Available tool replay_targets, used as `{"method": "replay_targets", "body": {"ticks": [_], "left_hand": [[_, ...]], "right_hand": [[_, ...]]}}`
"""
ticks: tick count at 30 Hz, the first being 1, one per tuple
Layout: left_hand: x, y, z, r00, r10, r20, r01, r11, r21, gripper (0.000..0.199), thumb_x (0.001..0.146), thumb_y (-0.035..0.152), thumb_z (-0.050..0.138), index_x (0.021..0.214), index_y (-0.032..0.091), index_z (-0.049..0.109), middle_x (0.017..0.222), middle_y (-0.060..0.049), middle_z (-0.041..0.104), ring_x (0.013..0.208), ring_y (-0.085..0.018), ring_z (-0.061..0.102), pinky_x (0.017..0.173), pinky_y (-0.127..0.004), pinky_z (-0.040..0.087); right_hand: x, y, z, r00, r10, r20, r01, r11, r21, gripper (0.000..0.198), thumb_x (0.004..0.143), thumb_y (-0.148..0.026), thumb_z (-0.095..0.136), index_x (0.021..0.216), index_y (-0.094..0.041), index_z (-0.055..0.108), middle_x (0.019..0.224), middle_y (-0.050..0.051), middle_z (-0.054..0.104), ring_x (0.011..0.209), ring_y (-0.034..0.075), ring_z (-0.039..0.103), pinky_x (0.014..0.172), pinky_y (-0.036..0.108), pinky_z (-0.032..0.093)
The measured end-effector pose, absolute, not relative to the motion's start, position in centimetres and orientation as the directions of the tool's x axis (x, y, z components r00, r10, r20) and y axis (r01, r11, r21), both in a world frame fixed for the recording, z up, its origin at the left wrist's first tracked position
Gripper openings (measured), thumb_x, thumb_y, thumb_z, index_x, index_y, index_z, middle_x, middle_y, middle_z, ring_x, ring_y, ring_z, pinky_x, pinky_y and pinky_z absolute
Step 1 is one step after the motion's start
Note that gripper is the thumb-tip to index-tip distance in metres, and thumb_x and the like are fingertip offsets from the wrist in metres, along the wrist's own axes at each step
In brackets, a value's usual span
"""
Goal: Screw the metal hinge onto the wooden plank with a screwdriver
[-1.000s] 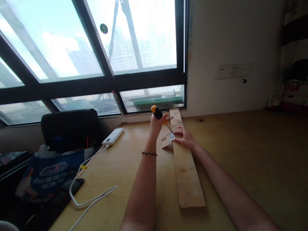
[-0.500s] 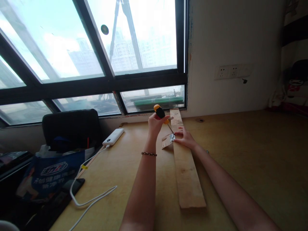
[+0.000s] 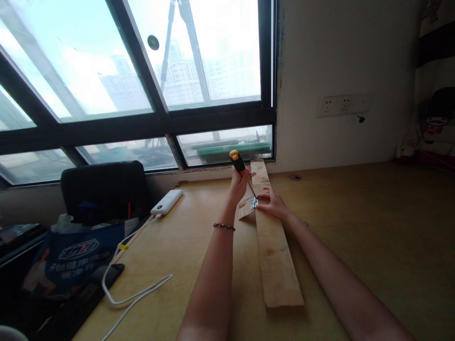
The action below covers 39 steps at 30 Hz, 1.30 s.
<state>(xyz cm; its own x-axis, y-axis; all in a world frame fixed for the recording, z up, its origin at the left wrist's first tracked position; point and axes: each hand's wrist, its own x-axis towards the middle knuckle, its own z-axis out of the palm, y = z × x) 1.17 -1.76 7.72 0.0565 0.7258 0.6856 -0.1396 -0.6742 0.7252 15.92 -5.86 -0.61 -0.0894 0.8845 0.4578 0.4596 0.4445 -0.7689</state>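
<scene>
My left hand (image 3: 240, 183) is closed round the yellow-and-black handle of a screwdriver (image 3: 238, 161). The shaft slants down to the right, its tip at a small metal hinge (image 3: 253, 202). One side of that hinge lies over a long wooden board (image 3: 277, 255), the other over a short wood piece (image 3: 246, 210) at the board's left edge. From the right, my right hand (image 3: 275, 203) rests on the board, thumb and fingertips pressed at the hinge beside the screwdriver tip. Any screw under the tip is too small to make out.
The board lies on a wooden table (image 3: 348, 227). A white power bank (image 3: 167, 202) with a white cable (image 3: 142, 296) is at left. A small metal piece (image 3: 306, 223) lies right of my right forearm. A black chair (image 3: 104, 189) and a blue bag (image 3: 78, 260) stand beyond the left edge.
My left hand has shifted slightly right and turned on the screwdriver handle, which now stands a little more upright. My right hand, the hinge and the board stay in place.
</scene>
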Motion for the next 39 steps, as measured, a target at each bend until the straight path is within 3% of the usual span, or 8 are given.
{"method": "replay_targets", "body": {"ticks": [3, 7, 16, 22, 25, 28, 34, 39], "left_hand": [[1.4, -1.6, 7.5, 0.053, 0.72, 0.692, -0.162, -0.678, 0.717, 0.033, 0.07, 0.031, 0.063, 0.092, 0.021, 0.04, 0.076, 0.003, 0.046, 0.066, -0.007, 0.047, 0.067, -0.022, 0.042], [1.4, -1.7, 7.4, -0.004, 0.733, 0.68, -0.131, -0.675, 0.726, 0.026, 0.073, 0.031, 0.059, 0.087, 0.02, 0.041, 0.076, 0.002, 0.048, 0.065, -0.007, 0.049, 0.065, -0.023, 0.043], [1.0, -2.1, 7.6, -0.021, 0.762, 0.647, 0.035, -0.647, 0.762, 0.026, 0.066, 0.035, 0.065, 0.078, 0.015, 0.056, 0.075, -0.002, 0.056, 0.069, -0.011, 0.053, 0.061, -0.024, 0.043], [0.1, -1.6, 7.5, -0.009, 0.796, 0.605, -0.044, -0.605, 0.795, 0.031, 0.061, 0.031, 0.069, 0.083, 0.014, 0.056, 0.079, -0.003, 0.061, 0.073, -0.014, 0.058, 0.068, -0.028, 0.046], [-0.1, -1.3, 7.3, 0.015, 0.797, 0.603, -0.148, -0.595, 0.79, 0.028, 0.065, 0.028, 0.065, 0.086, 0.015, 0.051, 0.084, -0.005, 0.062, 0.079, -0.015, 0.06, 0.076, -0.032, 0.047], [-0.1, -0.9, 7.0, 0.024, 0.795, 0.606, -0.14, -0.598, 0.789, 0.02, 0.072, 0.027, 0.058, 0.086, 0.015, 0.048, 0.084, -0.005, 0.061, 0.079, -0.015, 0.061, 0.078, -0.035, 0.047], [0.1, -0.6, 6.4, 0.039, 0.84, 0.541, -0.154, -0.529, 0.834, 0.015, 0.078, 0.026, 0.05, 0.087, 0.018, 0.041, 0.084, -0.001, 0.053, 0.068, -0.012, 0.06, 0.067, -0.032, 0.049], [1.3, -1.0, 6.3, 0.027, 0.807, 0.59, -0.122, -0.583, 0.803, 0.021, 0.079, 0.033, 0.05, 0.088, 0.02, 0.036, 0.079, 0.002, 0.048, 0.061, -0.007, 0.052, 0.06, -0.025, 0.047]], "right_hand": [[15.9, -5.9, -0.6, -0.093, 0.884, 0.459, 0.471, 0.445, -0.762, 0.056, 0.058, -0.033, 0.072, 0.104, -0.018, 0.046, 0.102, 0.009, 0.064, 0.098, 0.021, 0.059, 0.091, 0.037, 0.041], [16.0, -5.8, -0.6, -0.096, 0.872, 0.479, 0.483, 0.462, -0.744, 0.053, 0.057, -0.034, 0.072, 0.101, -0.018, 0.048, 0.104, 0.009, 0.063, 0.1, 0.021, 0.058, 0.091, 0.037, 0.04], [16.0, -5.8, -0.6, -0.092, 0.881, 0.465, 0.492, 0.446, -0.748, 0.051, 0.057, -0.034, 0.072, 0.1, -0.019, 0.049, 0.105, 0.009, 0.063, 0.102, 0.022, 0.057, 0.092, 0.038, 0.04], [15.9, -5.6, -0.8, -0.082, 0.877, 0.473, 0.474, 0.452, -0.756, 0.058, 0.055, -0.034, 0.074, 0.104, -0.019, 0.045, 0.101, 0.007, 0.064, 0.099, 0.022, 0.059, 0.091, 0.039, 0.041], [15.9, -5.6, -0.8, -0.087, 0.875, 0.476, 0.478, 0.455, -0.751, 0.056, 0.056, -0.034, 0.073, 0.102, -0.019, 0.046, 0.101, 0.007, 0.064, 0.1, 0.022, 0.058, 0.091, 0.039, 0.041], [16.0, -5.6, -0.8, -0.092, 0.874, 0.476, 0.481, 0.458, -0.747, 0.054, 0.056, -0.034, 0.073, 0.101, -0.019, 0.047, 0.101, 0.007, 0.064, 0.101, 0.022, 0.058, 0.091, 0.038, 0.041], [16.0, -5.6, -0.8, -0.087, 0.875, 0.476, 0.473, 0.457, -0.753, 0.058, 0.056, -0.034, 0.073, 0.104, -0.019, 0.044, 0.1, 0.007, 0.065, 0.1, 0.021, 0.058, 0.091, 0.038, 0.04], [15.9, -5.7, -0.7, -0.095, 0.881, 0.464, 0.453, 0.453, -0.768, 0.06, 0.057, -0.033, 0.073, 0.107, -0.019, 0.043, 0.098, 0.007, 0.065, 0.098, 0.021, 0.059, 0.092, 0.038, 0.04]]}}
